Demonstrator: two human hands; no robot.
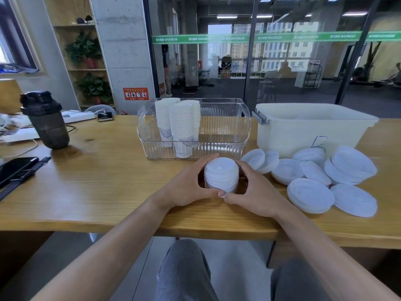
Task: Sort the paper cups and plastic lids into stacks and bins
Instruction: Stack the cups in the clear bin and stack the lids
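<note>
Lid stack (221,174) upright on wooden table (97,183), near the front edge. Left hand (191,187) and right hand (256,192) curl round it from 9 and 3 o'clock, thumbs meeting in front. Clear bin (225,127) at 12 o'clock holds paper cup stacks (178,124); loose lids (312,177) at 3 o'clock, before white bin (303,127).
</note>
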